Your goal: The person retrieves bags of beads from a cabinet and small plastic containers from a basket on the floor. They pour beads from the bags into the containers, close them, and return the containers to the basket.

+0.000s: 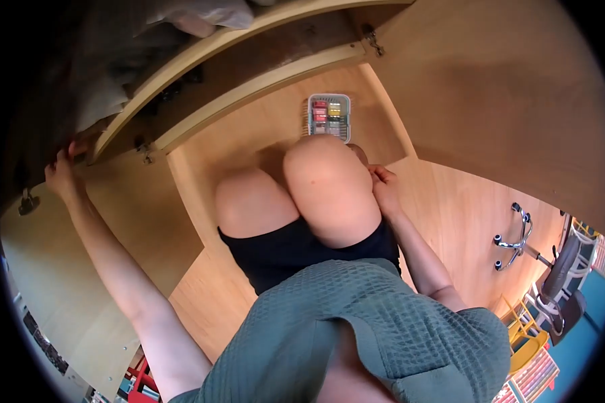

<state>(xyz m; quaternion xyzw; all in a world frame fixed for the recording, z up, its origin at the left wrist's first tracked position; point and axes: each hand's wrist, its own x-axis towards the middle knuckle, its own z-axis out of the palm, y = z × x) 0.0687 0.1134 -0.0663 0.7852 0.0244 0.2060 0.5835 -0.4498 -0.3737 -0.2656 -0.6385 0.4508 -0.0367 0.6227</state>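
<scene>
My left hand is stretched out to the far left, by the front edge of the cabinet's shelf. Its fingers are apart and partly lost in shadow, and I see nothing held in them. Beside my bent right knee, my right hand is closed, with its fingers curled; whatever they may hold is hidden. Past my knees, a small grey plastic basket stands on the wooden floor. Small red, yellow, green and pale items sit inside it in two rows, too small to name.
Two cabinet doors stand open, the left door and the right door. Clear plastic bags lie on the shelf. At the right are a wheeled chair base, a yellow chair and a bead rack.
</scene>
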